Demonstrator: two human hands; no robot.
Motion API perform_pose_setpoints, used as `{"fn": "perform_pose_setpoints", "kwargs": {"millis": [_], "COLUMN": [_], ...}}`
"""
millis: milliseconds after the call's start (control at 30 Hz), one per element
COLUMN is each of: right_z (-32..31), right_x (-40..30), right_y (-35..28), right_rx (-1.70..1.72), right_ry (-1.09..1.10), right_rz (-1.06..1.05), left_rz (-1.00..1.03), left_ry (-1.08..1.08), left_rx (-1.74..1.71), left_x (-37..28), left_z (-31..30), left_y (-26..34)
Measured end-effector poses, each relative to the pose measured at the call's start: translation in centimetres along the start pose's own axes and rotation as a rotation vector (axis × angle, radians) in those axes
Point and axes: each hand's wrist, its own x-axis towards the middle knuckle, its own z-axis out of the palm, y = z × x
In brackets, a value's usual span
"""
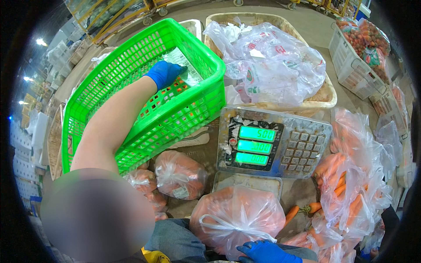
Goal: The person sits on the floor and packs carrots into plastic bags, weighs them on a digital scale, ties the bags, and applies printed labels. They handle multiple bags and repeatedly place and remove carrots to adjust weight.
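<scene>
My left arm reaches into a green plastic basket [141,130]. There my blue-gloved left hand [167,75] has its fingers curled on a sheet of printed labels [179,57] at the basket's far end; its fingertips are partly hidden. At the bottom of the view, my blue-gloved right hand [268,252] touches the near side of a tied clear plastic bag of carrots [217,210]. That bag overlaps the near edge of the pan [273,179] of a digital scale [227,164]. The scale's green display is lit.
A smaller tied bag [181,167] bears a label. Loose carrots [291,214] lie right of the large bag, beside several carrot bags [345,184]. Behind the scale stands a tub [330,93] of plastic bags [273,49]. White crates [353,70] stand far right, wheeled cages [108,19] behind.
</scene>
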Motion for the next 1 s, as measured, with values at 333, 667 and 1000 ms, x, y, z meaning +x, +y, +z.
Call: {"fn": "perform_pose_setpoints", "kwargs": {"millis": [333, 667, 1000], "right_z": [0.5, 2.6, 7.3], "right_x": [-0.6, -2.5, -3.6], "right_y": [0.0, -0.7, 0.9], "right_rx": [-0.030, -0.073, 0.233], "right_ry": [0.019, 0.034, 0.315], "right_rz": [-0.014, -0.104, -0.183], "left_rz": [0.035, -0.302, 0.452], "left_ry": [-0.044, 0.505, 0.444], "left_rx": [-0.042, -0.211, -0.229], "left_x": [1.4, -10.3, -23.3], "left_z": [0.0, -4.6, -14.5], "left_y": [0.7, -8.1, 13.1]}}
